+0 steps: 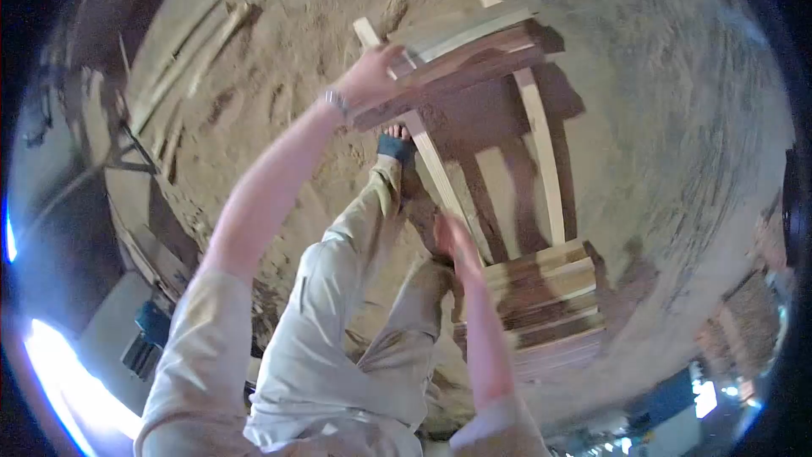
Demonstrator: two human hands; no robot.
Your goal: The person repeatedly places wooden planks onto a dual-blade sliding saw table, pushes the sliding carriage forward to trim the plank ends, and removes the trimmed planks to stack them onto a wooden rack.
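Observation:
My left hand (372,76) is closed over the left end of a reddish-brown wooden plank (474,69), which lies across two pale wooden rails. A paler board (478,36) lies just behind that plank. My right hand (457,241) is slightly blurred, with its fingers apart and nothing seen in them. It hovers beside the left rail (440,171), and I cannot tell whether it touches the wood. The right rail (541,152) runs roughly parallel. Near me, a stack of planks (545,275) sits by the lower ends of the rails.
My bare foot (395,137) stands on sandy ground below the plank's left end. Several long wooden strips (190,55) lie at the upper left. Dark shadows fall around the rails. Bricks (744,313) are heaped at the right edge.

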